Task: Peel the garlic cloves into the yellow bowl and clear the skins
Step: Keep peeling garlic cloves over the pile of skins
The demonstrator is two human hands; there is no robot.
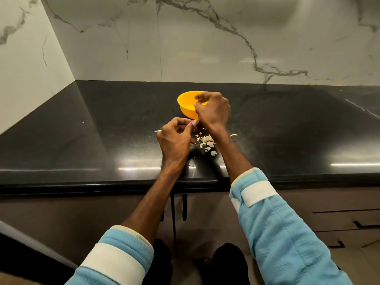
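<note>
A yellow bowl (186,103) stands on the black counter, partly covered by my right hand (213,111). My left hand (174,136) pinches a pinkish garlic clove (194,124) between thumb and fingers, just in front of the bowl. The fingers of my right hand are curled, and its lower fingertips touch the top of the clove. A pile of pale garlic skins (206,141) lies on the counter below both hands. What is inside the bowl is hidden.
The black counter (102,140) runs into a corner with marble walls behind and to the left. Stray skin bits lie left of my left hand (157,131) and right of my right forearm (233,135). Cabinet doors with dark handles (184,206) are below the counter edge.
</note>
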